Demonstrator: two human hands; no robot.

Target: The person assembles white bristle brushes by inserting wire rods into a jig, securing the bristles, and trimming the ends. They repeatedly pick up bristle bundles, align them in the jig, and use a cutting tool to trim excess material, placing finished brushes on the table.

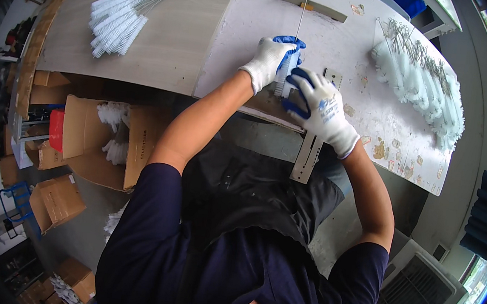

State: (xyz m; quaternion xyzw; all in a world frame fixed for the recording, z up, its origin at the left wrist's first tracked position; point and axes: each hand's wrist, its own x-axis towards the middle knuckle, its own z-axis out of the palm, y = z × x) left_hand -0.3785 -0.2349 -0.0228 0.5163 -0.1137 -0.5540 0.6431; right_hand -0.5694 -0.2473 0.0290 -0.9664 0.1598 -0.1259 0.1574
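Note:
A white-bristled wire brush (286, 76) is gripped by my left hand (270, 61), which wears a white glove with a blue palm. The brush's thin metal stem points away from me, past the blue fingers. Close beside the bristles is my right hand (325, 108), gloved the same way, its thumb and fingers apart and curved. Whether its fingertips touch the bristles I cannot tell. Below the right hand, a slotted metal bar (308, 156) sticks out over the table's near edge; the hand hides part of it.
Finished-looking white brushes (117, 23) lie fanned at the far left. Fluffier brushes (422, 88) are heaped at the right of the white tabletop (254, 9). A narrow block (325, 11) lies at the back. An open cardboard box (136, 146) with white brushes stands below left.

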